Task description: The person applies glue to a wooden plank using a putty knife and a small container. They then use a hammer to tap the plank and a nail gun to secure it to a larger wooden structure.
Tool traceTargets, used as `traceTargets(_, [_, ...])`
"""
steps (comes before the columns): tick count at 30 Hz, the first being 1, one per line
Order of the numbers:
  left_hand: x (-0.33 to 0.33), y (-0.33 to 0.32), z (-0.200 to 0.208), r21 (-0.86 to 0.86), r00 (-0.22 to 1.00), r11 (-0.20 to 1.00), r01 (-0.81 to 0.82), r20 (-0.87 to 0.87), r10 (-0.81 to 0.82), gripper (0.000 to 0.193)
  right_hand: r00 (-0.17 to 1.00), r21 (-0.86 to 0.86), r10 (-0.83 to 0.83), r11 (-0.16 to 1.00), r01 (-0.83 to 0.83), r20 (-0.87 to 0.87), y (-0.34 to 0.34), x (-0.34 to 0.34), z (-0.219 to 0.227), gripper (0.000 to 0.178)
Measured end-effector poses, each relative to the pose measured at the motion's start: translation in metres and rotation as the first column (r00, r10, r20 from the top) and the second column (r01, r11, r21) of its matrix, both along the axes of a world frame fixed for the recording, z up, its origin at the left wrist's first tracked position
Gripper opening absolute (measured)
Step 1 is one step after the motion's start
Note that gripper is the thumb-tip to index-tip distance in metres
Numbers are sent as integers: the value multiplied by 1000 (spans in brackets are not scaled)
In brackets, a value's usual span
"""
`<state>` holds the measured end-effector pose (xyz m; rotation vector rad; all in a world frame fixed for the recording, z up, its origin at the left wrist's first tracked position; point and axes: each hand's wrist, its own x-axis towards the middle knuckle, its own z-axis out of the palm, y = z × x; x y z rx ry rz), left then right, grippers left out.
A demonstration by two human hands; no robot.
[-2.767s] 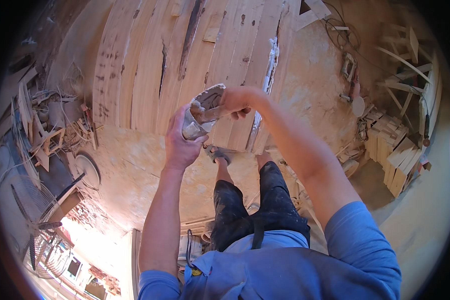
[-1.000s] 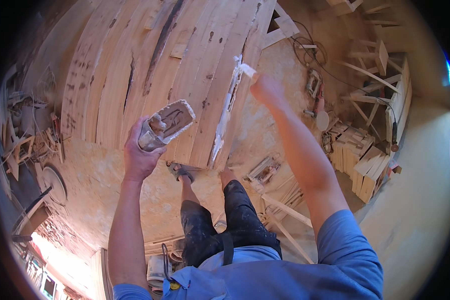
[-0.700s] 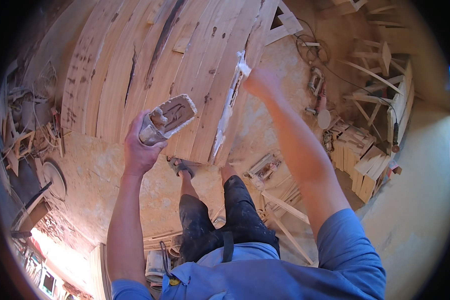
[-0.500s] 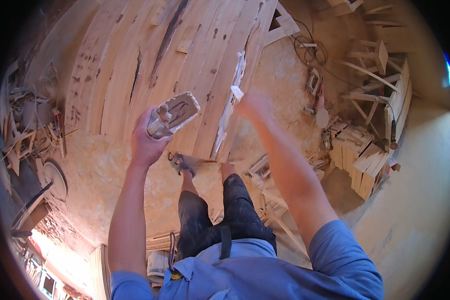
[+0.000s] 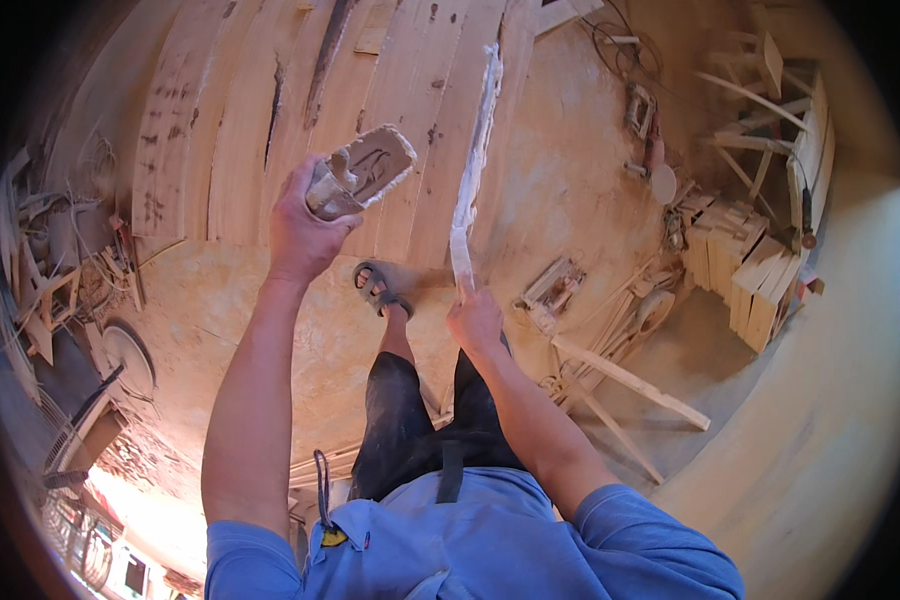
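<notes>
My left hand (image 5: 302,232) grips an open oblong container (image 5: 382,160), tilted, with a ragged crusted rim and dried pale residue inside. My right hand (image 5: 476,322) is closed around a flat, white-smeared putty knife (image 5: 461,256). Its blade reaches the near end of a long strip of white filler (image 5: 478,140). That strip runs along a seam near the right edge of a panel of wooden planks (image 5: 240,150). Knots and dark cracks mark several of the planks.
At right lie a power tool (image 5: 656,160) with a cable, stacked wood blocks (image 5: 730,240) and a wooden frame (image 5: 820,140). Loose battens (image 5: 635,385) lie beside my right leg. Scrap wood (image 5: 45,300) and a round disc (image 5: 128,358) are at left.
My right hand has drawn the putty knife toward me along the filler strip, to the panel's near end. The left hand still holds the container. My view has shifted slightly.
</notes>
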<state>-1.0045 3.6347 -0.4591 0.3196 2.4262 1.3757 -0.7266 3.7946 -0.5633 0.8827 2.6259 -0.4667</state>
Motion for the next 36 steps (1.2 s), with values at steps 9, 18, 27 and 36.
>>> traceTargets(9, [5,0,-3,-32,996,999,32,-85,-34,79,959,-195,-201,967,162,-200,-9,42,6,61])
traceTargets(18, [6,6,5,29,997,999,35,62,-36,79,964,-212,-217,960,182,-151,-28,37,-16,67])
traceTargets(27, [-1,8,9,-47,993,999,-1,115,7,83,929,-307,-205,946,107,-309,-14,73,21,64])
traceTargets(36, [0,10,12,-45,999,998,-32,27,33,84,932,-388,-326,889,244,-161,166,-130,44,45])
